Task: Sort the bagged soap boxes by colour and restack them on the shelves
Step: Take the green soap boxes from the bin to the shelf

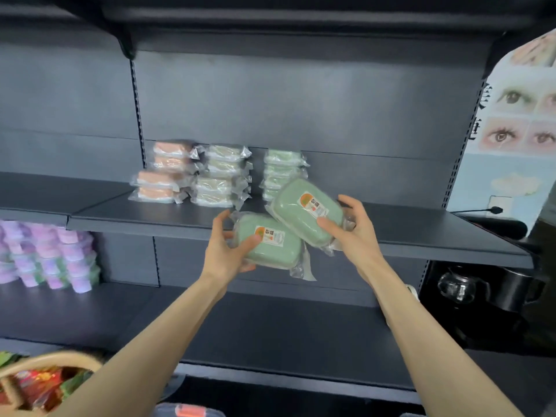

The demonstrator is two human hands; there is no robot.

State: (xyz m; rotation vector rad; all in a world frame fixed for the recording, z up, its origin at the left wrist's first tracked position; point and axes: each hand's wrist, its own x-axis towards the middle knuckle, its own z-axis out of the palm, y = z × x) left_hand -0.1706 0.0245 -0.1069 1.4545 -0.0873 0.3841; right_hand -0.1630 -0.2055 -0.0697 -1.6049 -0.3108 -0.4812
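Note:
My left hand (228,251) grips a bagged green soap box (270,245) in front of the middle shelf's edge. My right hand (349,227) holds a second green soap box (304,209), tilted and raised a little above the first. Behind them on the middle shelf (144,218) stand three stacks of bagged boxes: an orange stack (164,176) at the left, a pale cream-green stack (221,177) beside it, and a green stack (279,168) at the right, partly hidden by the raised box.
Purple, pink and green small packs (48,260) are piled on the lower shelf at the left. A basket (39,383) with red packets sits bottom left. Black kettles and a glass pot (460,287) stand at the right, under a poster (517,121).

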